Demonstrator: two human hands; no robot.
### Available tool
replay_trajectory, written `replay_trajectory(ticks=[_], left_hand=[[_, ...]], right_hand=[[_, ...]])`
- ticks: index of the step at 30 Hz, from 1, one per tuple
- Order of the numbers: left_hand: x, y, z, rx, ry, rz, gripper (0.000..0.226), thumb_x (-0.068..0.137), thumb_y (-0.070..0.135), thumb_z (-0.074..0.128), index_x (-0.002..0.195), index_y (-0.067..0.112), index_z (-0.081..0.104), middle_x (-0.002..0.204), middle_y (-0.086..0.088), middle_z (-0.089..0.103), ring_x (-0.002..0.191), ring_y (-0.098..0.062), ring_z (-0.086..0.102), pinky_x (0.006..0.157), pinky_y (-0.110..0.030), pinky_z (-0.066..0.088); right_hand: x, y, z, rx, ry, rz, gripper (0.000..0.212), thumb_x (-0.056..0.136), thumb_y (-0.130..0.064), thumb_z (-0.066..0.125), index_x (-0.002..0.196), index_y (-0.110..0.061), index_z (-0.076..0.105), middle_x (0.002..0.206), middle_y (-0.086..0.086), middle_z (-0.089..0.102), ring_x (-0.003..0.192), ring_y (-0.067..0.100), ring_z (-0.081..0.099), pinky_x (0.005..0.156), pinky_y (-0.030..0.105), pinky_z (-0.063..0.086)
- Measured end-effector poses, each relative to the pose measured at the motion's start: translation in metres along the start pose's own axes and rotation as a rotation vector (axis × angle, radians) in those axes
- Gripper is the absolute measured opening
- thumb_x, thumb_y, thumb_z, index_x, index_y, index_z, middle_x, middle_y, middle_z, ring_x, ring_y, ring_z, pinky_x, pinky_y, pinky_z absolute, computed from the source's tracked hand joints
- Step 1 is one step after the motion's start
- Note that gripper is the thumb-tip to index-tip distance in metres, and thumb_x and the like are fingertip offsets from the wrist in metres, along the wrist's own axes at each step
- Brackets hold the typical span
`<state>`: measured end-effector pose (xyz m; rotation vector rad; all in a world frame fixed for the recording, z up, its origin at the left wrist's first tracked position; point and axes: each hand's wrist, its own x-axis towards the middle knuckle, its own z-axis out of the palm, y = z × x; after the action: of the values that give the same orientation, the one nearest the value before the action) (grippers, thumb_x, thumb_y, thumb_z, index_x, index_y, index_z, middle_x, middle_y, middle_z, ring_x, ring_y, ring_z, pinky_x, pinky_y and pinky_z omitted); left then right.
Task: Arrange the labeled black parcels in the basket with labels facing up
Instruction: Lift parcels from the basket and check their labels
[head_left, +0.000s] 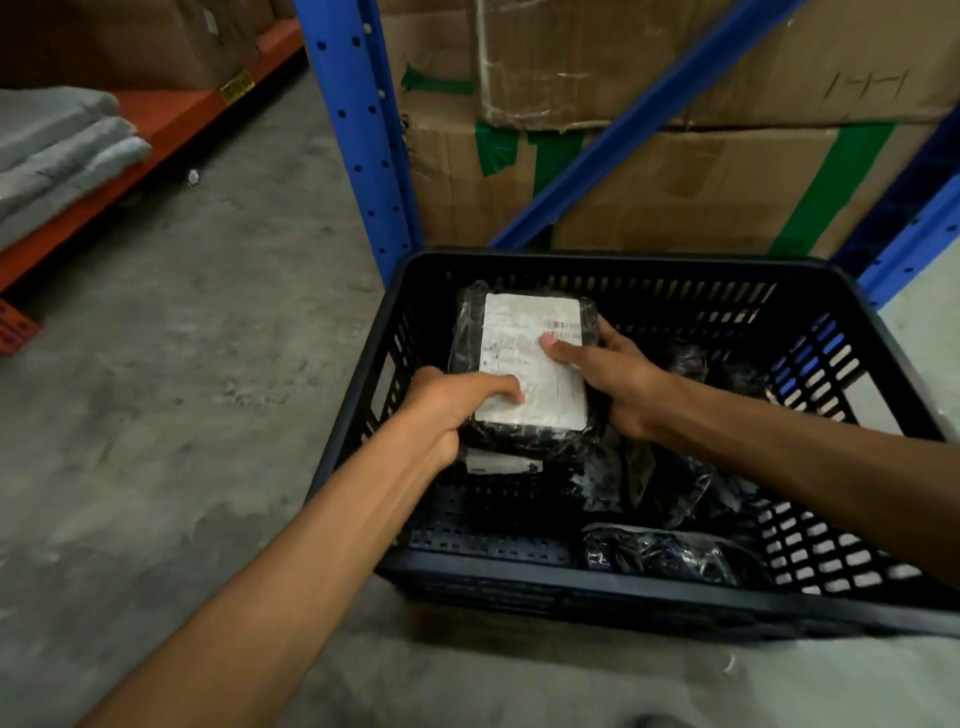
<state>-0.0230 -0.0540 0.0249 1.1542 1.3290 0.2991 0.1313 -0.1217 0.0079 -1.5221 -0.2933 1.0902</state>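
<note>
A black slotted plastic basket (623, 587) stands on the concrete floor. In its left half I hold a black-wrapped parcel (524, 332) with its white label facing up. My left hand (447, 410) grips its near left corner, thumb on the label. My right hand (608, 374) grips its right edge, thumb also on the label. Under it lies another parcel (504, 462), only a strip of its white label showing. Several more black parcels (670, 556) lie crumpled in the right and near part of the basket, no labels visible on them.
A blue metal rack upright (363, 130) and its diagonal brace stand just behind the basket, with stacked cardboard boxes (675, 171) taped in green. At the left an orange shelf (130, 135) holds folded grey packages (57, 150). Bare concrete floor (208, 364) lies left of the basket.
</note>
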Motion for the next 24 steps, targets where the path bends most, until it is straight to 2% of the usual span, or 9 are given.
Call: replay_trajectory(ticks=[3,5,8,10,12,14,16,20,24], left_hand=[[0.02,-0.016,0.005,0.095,0.02,-0.01,0.072,0.057,0.025,0.083,0.122,0.006,0.059,0.119,-0.009,0.066,0.106,-0.025,0.063,0.078,-0.031,0.056],[0.033,-0.025,0.008,0.133,0.064,0.018,0.06,0.065,0.021,0.078,0.12,0.006,0.06,0.115,-0.01,0.068,0.1,-0.026,0.066,0.078,-0.033,0.058],[0.054,-0.029,0.009,0.189,0.08,0.025,0.048,0.072,0.013,0.074,0.118,0.005,0.061,0.114,-0.011,0.068,0.097,-0.026,0.067,0.076,-0.03,0.057],[0.072,-0.028,0.008,0.239,0.065,0.037,0.053,0.075,0.009,0.073,0.126,0.004,0.058,0.123,-0.014,0.065,0.106,-0.028,0.066,0.086,-0.035,0.058],[0.086,-0.031,0.011,0.39,0.065,0.06,0.069,0.08,0.013,0.074,0.142,0.002,0.044,0.143,-0.019,0.05,0.125,-0.031,0.056,0.102,-0.038,0.051],[0.092,-0.037,0.021,0.655,0.121,0.095,0.086,0.086,0.025,0.072,0.151,-0.002,0.024,0.158,-0.022,0.025,0.142,-0.032,0.036,0.113,-0.033,0.038],[0.093,-0.039,0.027,0.807,0.208,0.116,0.083,0.084,0.028,0.074,0.148,-0.002,0.029,0.154,-0.02,0.033,0.138,-0.033,0.04,0.106,-0.034,0.042],[0.093,-0.031,0.02,0.829,0.275,0.152,0.064,0.071,0.034,0.085,0.124,0.007,0.061,0.129,-0.013,0.06,0.114,-0.031,0.062,0.088,-0.037,0.056],[0.078,-0.025,0.019,0.946,0.318,0.201,0.084,0.07,0.035,0.084,0.138,0.004,0.045,0.14,-0.018,0.047,0.124,-0.034,0.053,0.091,-0.04,0.052]], right_hand=[[0.013,0.018,0.006,-0.077,-0.044,-0.009,0.053,0.086,-0.01,0.077,0.134,-0.021,0.056,0.118,0.005,0.071,0.095,0.021,0.072,0.071,0.036,0.065],[0.022,0.03,0.01,-0.118,-0.086,-0.022,0.054,0.086,-0.009,0.076,0.135,-0.019,0.055,0.109,0.002,0.072,0.085,0.013,0.071,0.054,0.024,0.062],[0.041,0.048,0.018,-0.127,-0.088,-0.023,0.053,0.087,-0.009,0.075,0.135,-0.016,0.052,0.104,0.0,0.07,0.08,0.009,0.069,0.047,0.017,0.057],[0.055,0.06,0.022,-0.115,-0.075,-0.007,0.048,0.089,-0.009,0.073,0.13,-0.019,0.051,0.108,0.002,0.07,0.081,0.009,0.068,0.047,0.017,0.057],[0.068,0.07,0.025,-0.129,-0.055,0.01,0.048,0.091,-0.012,0.072,0.13,-0.024,0.047,0.121,0.008,0.068,0.09,0.016,0.07,0.055,0.023,0.061],[0.079,0.079,0.027,-0.279,-0.003,0.011,0.061,0.091,-0.027,0.072,0.142,-0.029,0.039,0.135,0.014,0.059,0.116,0.03,0.062,0.084,0.041,0.06],[0.082,0.085,0.028,-0.56,0.116,0.006,0.076,0.086,-0.049,0.069,0.15,-0.038,0.028,0.142,0.018,0.043,0.131,0.038,0.044,0.107,0.052,0.044],[0.081,0.079,0.035,-0.665,0.151,0.076,0.088,0.085,-0.055,0.066,0.156,-0.03,0.019,0.15,0.019,0.036,0.138,0.04,0.036,0.114,0.052,0.036],[0.073,0.037,0.039,-1.009,0.032,0.154,0.076,0.092,-0.041,0.065,0.153,-0.01,0.031,0.157,0.017,0.036,0.139,0.036,0.04,0.114,0.045,0.039]])
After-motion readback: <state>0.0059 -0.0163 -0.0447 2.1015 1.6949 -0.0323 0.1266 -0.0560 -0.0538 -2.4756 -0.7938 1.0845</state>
